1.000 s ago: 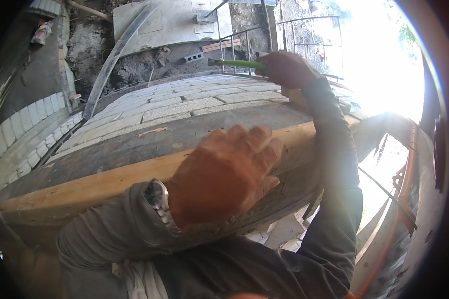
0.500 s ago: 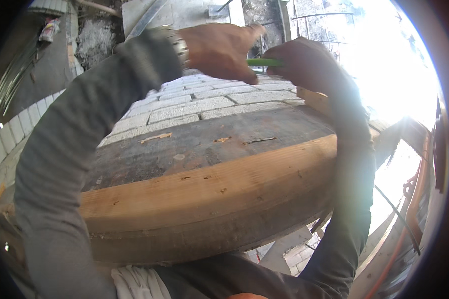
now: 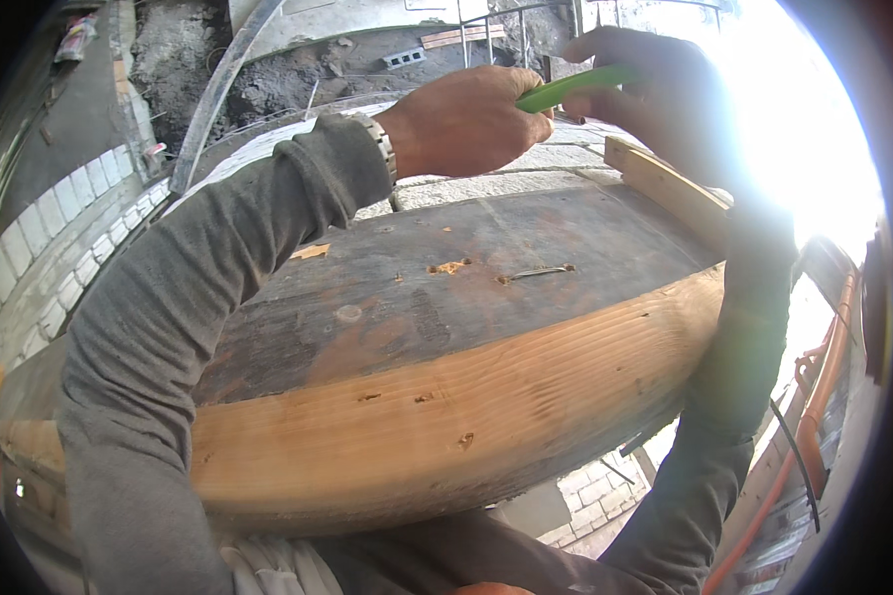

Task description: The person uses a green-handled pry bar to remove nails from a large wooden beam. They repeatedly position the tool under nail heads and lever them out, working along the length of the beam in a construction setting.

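My left hand (image 3: 476, 124) is closed in a pinch on one end of a flat, bright green strip (image 3: 571, 87), whose exact kind I cannot make out. At the strip's other end is my right hand (image 3: 660, 84), its fingers curled around it and partly washed out by glare. Both hands are raised beyond a dark, worn panel (image 3: 387, 297). Along the panel's near side runs a pale wooden beam (image 3: 466, 402). A thin metal piece like a nail (image 3: 541, 272) lies on the panel, close to some chipped wood (image 3: 449, 268).
A short wooden board (image 3: 665, 183) stands at the panel's right end. Pale block masonry (image 3: 55, 233) curves away at left. A long metal bar (image 3: 213, 104) slants upward, and a grey hollow block (image 3: 404, 59) lies on the ground below. Orange pipe (image 3: 819, 397) runs along the right.
The view has shifted, showing more ground beyond the wall. My left hand has closed on the green strip, which now tilts up to the right. My right hand has moved up and right.
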`<state>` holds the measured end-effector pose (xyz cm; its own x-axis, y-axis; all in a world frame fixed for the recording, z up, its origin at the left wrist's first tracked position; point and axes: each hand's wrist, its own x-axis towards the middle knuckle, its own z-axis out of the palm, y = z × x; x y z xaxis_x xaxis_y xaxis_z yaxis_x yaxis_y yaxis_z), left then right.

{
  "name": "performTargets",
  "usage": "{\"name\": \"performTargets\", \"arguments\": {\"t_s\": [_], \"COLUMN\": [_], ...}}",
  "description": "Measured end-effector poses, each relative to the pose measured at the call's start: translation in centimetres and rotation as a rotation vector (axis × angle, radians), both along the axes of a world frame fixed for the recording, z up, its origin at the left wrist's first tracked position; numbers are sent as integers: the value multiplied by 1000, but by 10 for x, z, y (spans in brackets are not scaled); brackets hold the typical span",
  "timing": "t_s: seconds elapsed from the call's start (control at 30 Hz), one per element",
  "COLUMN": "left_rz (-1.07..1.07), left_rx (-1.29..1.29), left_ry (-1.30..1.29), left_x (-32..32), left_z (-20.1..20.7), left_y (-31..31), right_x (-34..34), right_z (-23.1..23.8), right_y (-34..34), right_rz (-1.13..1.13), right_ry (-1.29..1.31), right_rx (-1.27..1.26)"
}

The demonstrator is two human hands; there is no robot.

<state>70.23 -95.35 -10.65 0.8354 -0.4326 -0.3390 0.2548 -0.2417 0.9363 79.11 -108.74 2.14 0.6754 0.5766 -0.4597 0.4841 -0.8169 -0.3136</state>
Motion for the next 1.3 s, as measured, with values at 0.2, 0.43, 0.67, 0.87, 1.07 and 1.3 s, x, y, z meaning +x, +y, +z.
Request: {"name": "performTargets", "arguments": {"t_s": [0.2,0.43,0.67,0.87,1.07,1.3], "left_rz": [164,262,313,329,346,368], "left_rx": [-412,-500,-794,-834,-789,-857], "left_ry": [216,213,561,628,637,715], "left_x": [-12,-21,-29,-32,-27,-32], "left_z": [3,15,25,26,26,33], "left_y": [-30,-53,-55,-56,-51,-60], "right_x": [15,0,6,19,20,15], "right_z": [19,20,11,5,-3,7], "right_y": [19,15,13,-1,-11,-2], "right_rz": [-104,123,-153,-146,-121,-91], "right_ry": [204,28,301,347,295,258], "right_rx": [-333,-176,171,-5,142,-25]}}
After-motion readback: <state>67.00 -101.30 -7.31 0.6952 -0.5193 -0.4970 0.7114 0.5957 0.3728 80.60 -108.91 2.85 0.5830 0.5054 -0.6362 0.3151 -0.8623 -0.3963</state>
